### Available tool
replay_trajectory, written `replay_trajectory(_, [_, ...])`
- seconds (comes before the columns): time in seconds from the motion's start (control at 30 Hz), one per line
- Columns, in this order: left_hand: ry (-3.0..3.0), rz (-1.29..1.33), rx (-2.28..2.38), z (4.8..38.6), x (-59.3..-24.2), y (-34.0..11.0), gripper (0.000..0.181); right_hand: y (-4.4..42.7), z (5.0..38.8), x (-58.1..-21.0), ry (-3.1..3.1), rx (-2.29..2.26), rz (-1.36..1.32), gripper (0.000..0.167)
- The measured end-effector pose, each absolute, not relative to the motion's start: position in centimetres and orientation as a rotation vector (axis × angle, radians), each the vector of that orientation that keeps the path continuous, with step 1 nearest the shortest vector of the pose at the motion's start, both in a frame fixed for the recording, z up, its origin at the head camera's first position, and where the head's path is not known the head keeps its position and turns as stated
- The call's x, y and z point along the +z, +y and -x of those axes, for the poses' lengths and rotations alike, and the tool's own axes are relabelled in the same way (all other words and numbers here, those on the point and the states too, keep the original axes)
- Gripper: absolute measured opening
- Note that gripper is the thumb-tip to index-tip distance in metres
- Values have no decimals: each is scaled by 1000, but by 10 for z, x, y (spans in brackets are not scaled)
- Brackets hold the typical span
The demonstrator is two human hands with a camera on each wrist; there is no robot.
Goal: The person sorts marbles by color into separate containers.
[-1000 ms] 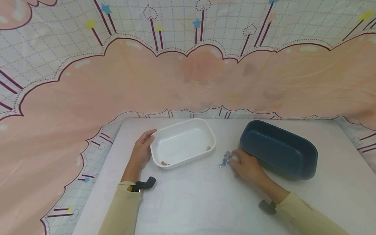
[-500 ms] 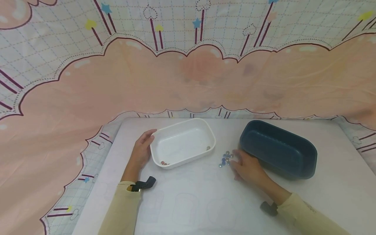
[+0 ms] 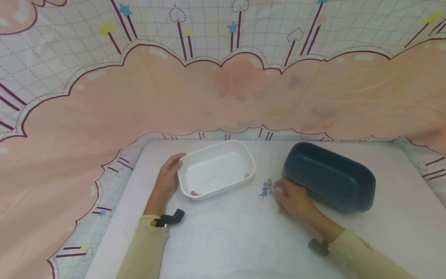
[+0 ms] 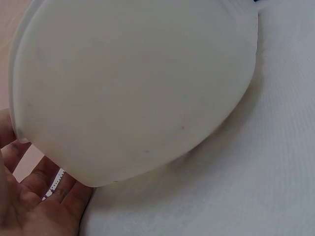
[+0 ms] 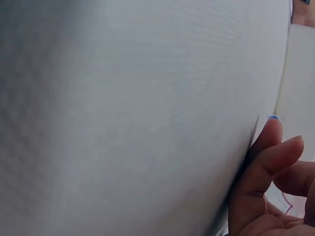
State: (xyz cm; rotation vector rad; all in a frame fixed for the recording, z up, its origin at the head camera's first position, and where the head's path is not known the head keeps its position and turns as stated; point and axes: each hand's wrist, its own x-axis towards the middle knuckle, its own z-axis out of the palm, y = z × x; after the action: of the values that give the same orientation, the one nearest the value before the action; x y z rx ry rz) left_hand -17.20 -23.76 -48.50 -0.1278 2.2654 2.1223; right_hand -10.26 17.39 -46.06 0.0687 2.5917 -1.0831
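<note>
Cream-sleeved left hand (image 3: 168, 179) has the white tray (image 3: 219, 166) gripped by its left end, few small beads (image 3: 193, 193) inside. Then loose bluish beads (image 3: 265, 189) on the tabletop (image 3: 223, 240), right hand (image 3: 296, 199) right beside 'em, can't tell if its fingers are pinching any, then a navy tray (image 3: 327, 174).

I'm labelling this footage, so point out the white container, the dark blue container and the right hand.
White container (image 3: 216, 169): head view, bare inner floor.
Dark blue container (image 3: 329, 176): head view, inner floor.
Right hand (image 3: 295, 198): head view, middle of the hand.
</note>
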Motion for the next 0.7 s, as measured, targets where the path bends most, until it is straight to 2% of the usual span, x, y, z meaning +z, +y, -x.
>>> replay_trajectory(0.23, [2277,128,2103,171,-484,-237,41,175,103,-464,2633,-1057,-18,27])
replay_trajectory(0.7, [2281,98,2108,171,-485,-238,41,174,103,-463,2642,-1036,21,23])
